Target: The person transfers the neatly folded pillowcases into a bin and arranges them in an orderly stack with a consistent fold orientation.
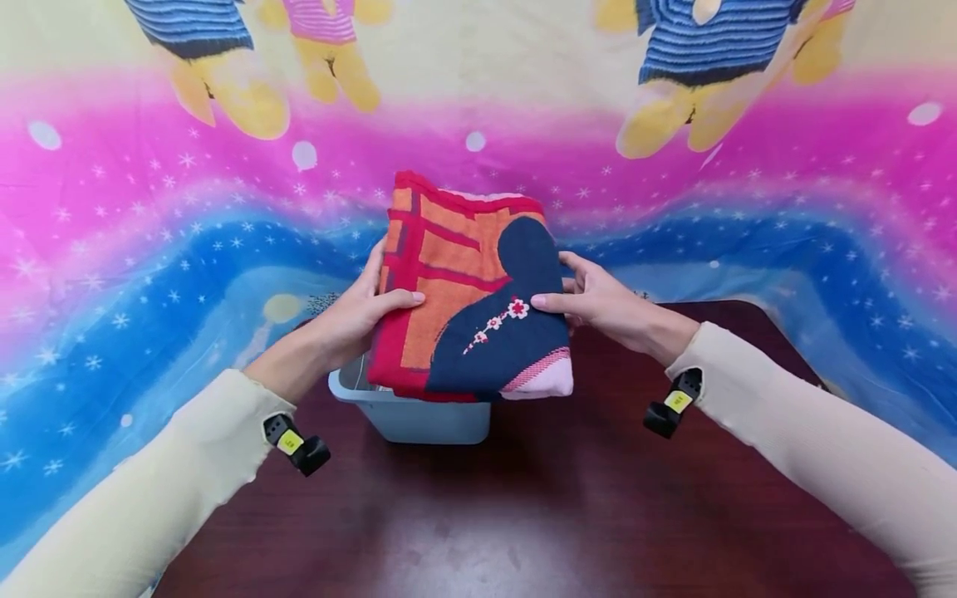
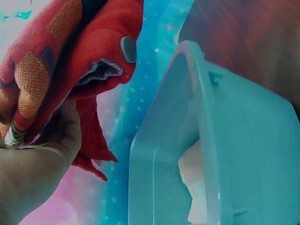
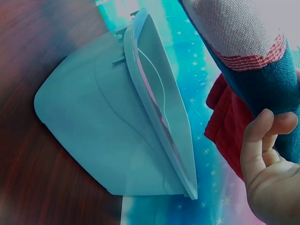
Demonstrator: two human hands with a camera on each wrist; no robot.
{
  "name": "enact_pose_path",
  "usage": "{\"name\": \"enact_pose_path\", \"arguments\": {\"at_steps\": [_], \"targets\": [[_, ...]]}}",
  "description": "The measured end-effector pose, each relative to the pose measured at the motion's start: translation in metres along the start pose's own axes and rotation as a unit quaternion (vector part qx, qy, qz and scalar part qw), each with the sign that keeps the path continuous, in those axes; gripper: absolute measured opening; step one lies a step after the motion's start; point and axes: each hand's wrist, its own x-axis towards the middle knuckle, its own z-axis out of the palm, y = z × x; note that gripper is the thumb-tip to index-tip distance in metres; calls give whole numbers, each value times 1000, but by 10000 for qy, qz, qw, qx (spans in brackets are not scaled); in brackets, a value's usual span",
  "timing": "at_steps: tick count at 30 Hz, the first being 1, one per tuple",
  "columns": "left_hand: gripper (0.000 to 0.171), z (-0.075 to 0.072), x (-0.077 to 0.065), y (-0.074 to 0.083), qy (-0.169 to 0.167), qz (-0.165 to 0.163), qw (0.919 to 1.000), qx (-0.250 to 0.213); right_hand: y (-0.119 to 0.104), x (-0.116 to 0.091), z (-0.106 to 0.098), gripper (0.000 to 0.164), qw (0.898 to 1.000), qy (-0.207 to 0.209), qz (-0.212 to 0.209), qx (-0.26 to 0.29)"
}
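Observation:
A folded garment (image 1: pixel 463 249) in red, orange and navy, with small flowers and a pink corner, is held up between both hands. My left hand (image 1: pixel 351 316) grips its left edge, thumb on the front and fingers behind. On the opposite edge my right hand (image 1: pixel 606 303) holds it the same way, thumb on the navy patch. In the left wrist view a round grey button (image 2: pixel 128 49) shows on the red fabric (image 2: pixel 105 42). Behind and below the garment stands a pale blue plastic tub (image 1: pixel 429 422), partly hidden in the head view.
Inside the tub, a whitish and peach item (image 2: pixel 193 173) shows in the left wrist view. The tub rests on a dark reddish-brown table (image 1: pixel 568 498). A pink and blue printed cloth (image 1: pixel 478 162) hangs behind the table and along its sides.

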Motion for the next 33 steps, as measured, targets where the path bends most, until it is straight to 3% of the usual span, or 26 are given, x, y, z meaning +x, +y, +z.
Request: {"name": "enact_pose_path", "arguments": {"at_steps": [12, 23, 33], "targets": [[86, -21, 3, -2, 107, -86, 9996, 252, 0, 19, 12, 83, 9999, 19, 12, 171], [84, -34, 2, -6, 217, -70, 9997, 68, -2, 33, 24, 86, 9997, 65, -39, 230], [85, -43, 1, -8, 382, -153, 9991, 102, -2, 45, 32, 77, 9993, 40, -116, 355]]}}
